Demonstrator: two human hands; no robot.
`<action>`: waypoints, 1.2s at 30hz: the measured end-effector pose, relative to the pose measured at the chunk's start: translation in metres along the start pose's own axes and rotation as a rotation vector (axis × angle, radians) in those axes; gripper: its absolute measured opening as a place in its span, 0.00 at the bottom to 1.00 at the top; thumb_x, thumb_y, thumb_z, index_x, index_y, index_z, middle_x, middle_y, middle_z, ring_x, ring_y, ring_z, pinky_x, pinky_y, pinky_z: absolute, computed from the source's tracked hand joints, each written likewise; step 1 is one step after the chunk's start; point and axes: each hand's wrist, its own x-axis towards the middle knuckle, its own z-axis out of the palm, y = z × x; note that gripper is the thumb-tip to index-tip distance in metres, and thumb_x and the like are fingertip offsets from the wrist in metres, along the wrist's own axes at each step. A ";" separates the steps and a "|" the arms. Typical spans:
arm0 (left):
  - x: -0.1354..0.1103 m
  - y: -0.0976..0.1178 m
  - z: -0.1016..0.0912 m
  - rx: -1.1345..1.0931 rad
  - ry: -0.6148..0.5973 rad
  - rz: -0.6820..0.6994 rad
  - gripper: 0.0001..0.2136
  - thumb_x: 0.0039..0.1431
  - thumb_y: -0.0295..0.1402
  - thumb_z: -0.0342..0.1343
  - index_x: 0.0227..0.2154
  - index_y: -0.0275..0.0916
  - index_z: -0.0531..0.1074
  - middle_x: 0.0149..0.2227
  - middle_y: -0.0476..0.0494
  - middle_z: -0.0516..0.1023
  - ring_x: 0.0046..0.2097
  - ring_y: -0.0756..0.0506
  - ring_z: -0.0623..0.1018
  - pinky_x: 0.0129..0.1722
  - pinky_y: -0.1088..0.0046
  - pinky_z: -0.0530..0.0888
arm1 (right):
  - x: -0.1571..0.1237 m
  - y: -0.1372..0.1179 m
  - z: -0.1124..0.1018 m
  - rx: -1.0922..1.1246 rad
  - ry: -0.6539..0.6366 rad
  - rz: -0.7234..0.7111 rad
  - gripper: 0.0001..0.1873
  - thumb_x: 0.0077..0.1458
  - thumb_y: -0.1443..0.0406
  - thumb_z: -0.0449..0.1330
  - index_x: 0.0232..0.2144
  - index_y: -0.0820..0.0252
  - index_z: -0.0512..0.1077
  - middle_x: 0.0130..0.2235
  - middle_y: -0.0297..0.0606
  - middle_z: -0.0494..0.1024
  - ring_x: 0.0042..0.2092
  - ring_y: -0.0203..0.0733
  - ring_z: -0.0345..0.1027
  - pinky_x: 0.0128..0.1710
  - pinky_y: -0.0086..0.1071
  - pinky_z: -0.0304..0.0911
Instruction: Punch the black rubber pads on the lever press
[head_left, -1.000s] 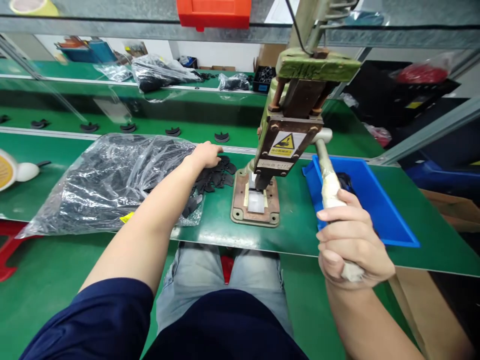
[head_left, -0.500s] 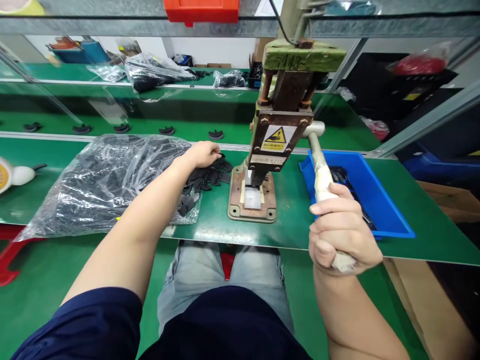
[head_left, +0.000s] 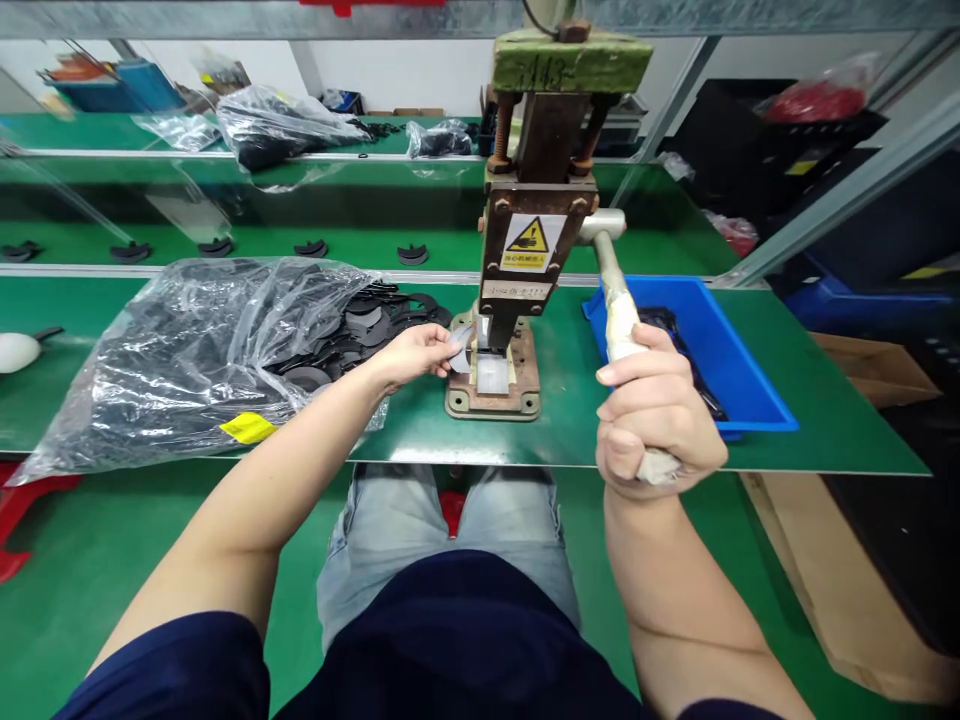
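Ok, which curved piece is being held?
The curved piece pinched in the left hand, at the press; others lie in the pile by the bag or the row behind.

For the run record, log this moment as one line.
Left hand: pinching thin curved grey piece at green-brown metal press | Right hand: gripping white-wrapped metal lever

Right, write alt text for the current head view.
A person's left hand holds a curved piece by the base of a press while the right hand grips its lever. A clear plastic bag of dark parts lies to the left, a blue bin to the right.
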 end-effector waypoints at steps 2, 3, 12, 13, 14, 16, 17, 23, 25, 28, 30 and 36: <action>0.005 0.002 0.009 0.014 -0.006 -0.028 0.18 0.62 0.41 0.73 0.35 0.38 0.69 0.24 0.51 0.77 0.25 0.52 0.78 0.29 0.77 0.77 | -0.001 0.000 0.000 -0.005 0.001 0.006 0.16 0.61 0.58 0.64 0.22 0.54 0.69 0.25 0.26 0.74 0.38 0.38 0.79 0.64 0.58 0.72; 0.008 0.004 0.012 0.035 -0.009 -0.036 0.18 0.63 0.42 0.72 0.35 0.39 0.69 0.24 0.50 0.77 0.25 0.52 0.78 0.28 0.77 0.76 | -0.002 0.000 0.000 -0.009 -0.001 0.011 0.16 0.61 0.59 0.64 0.23 0.54 0.69 0.26 0.25 0.74 0.39 0.38 0.79 0.64 0.58 0.73; 0.032 0.015 0.023 0.240 -0.134 -0.082 0.16 0.70 0.44 0.65 0.36 0.40 0.66 0.21 0.50 0.76 0.22 0.50 0.79 0.24 0.78 0.72 | -0.004 0.003 0.002 -0.027 0.027 -0.009 0.17 0.62 0.56 0.62 0.22 0.52 0.67 0.25 0.24 0.73 0.37 0.38 0.79 0.62 0.57 0.75; 0.033 0.015 0.023 0.261 -0.144 -0.090 0.16 0.70 0.44 0.65 0.37 0.40 0.67 0.21 0.50 0.76 0.23 0.50 0.79 0.24 0.78 0.72 | -0.004 0.003 0.002 -0.020 0.031 -0.009 0.17 0.62 0.56 0.62 0.22 0.52 0.67 0.25 0.24 0.73 0.37 0.38 0.79 0.63 0.56 0.75; 0.033 0.016 0.024 0.279 -0.155 -0.098 0.15 0.69 0.44 0.66 0.38 0.40 0.68 0.21 0.49 0.77 0.23 0.49 0.80 0.24 0.77 0.73 | -0.004 0.003 0.002 -0.013 0.031 -0.007 0.17 0.62 0.57 0.62 0.22 0.52 0.68 0.25 0.24 0.73 0.38 0.38 0.79 0.63 0.56 0.75; 0.034 0.018 0.026 0.310 -0.166 -0.104 0.15 0.69 0.45 0.66 0.40 0.40 0.69 0.21 0.48 0.77 0.23 0.48 0.80 0.25 0.75 0.74 | -0.003 0.003 0.002 0.001 0.032 -0.003 0.17 0.61 0.57 0.63 0.22 0.52 0.68 0.25 0.25 0.74 0.38 0.39 0.79 0.63 0.56 0.75; 0.034 0.019 0.026 0.321 -0.166 -0.101 0.15 0.68 0.45 0.66 0.40 0.41 0.70 0.21 0.49 0.77 0.23 0.47 0.80 0.25 0.75 0.74 | -0.003 0.002 0.002 0.008 0.032 -0.003 0.16 0.61 0.57 0.63 0.22 0.52 0.68 0.25 0.25 0.74 0.37 0.39 0.79 0.63 0.57 0.75; 0.038 0.025 0.034 0.375 -0.098 -0.109 0.15 0.64 0.40 0.70 0.36 0.41 0.69 0.20 0.54 0.71 0.19 0.51 0.73 0.21 0.77 0.67 | -0.004 0.001 0.004 0.007 0.059 0.021 0.18 0.62 0.57 0.62 0.22 0.52 0.67 0.25 0.24 0.73 0.36 0.40 0.78 0.62 0.57 0.76; 0.040 0.026 0.036 0.396 -0.070 -0.125 0.13 0.65 0.38 0.70 0.37 0.42 0.69 0.20 0.54 0.71 0.19 0.52 0.72 0.21 0.77 0.67 | -0.004 0.001 0.004 0.006 0.060 0.020 0.18 0.62 0.57 0.62 0.21 0.52 0.66 0.24 0.24 0.73 0.36 0.40 0.78 0.62 0.57 0.76; 0.041 0.026 0.040 0.410 -0.050 -0.163 0.12 0.64 0.38 0.69 0.38 0.42 0.70 0.21 0.53 0.72 0.19 0.51 0.72 0.21 0.76 0.68 | -0.005 0.000 0.004 -0.004 0.050 0.017 0.18 0.62 0.58 0.62 0.21 0.53 0.66 0.24 0.24 0.72 0.36 0.39 0.78 0.62 0.56 0.75; 0.041 0.027 0.043 0.406 -0.048 -0.172 0.13 0.63 0.39 0.70 0.38 0.41 0.71 0.21 0.53 0.73 0.19 0.51 0.72 0.21 0.75 0.68 | -0.004 0.000 0.003 -0.017 0.046 0.029 0.18 0.63 0.57 0.62 0.22 0.52 0.66 0.24 0.23 0.73 0.36 0.38 0.78 0.61 0.57 0.76; 0.025 0.019 0.040 0.295 -0.085 -0.015 0.11 0.66 0.39 0.67 0.39 0.40 0.71 0.27 0.47 0.78 0.24 0.48 0.77 0.24 0.74 0.72 | -0.002 0.005 0.001 -0.001 0.046 -0.030 0.20 0.61 0.57 0.64 0.19 0.54 0.67 0.24 0.26 0.74 0.35 0.40 0.78 0.58 0.60 0.76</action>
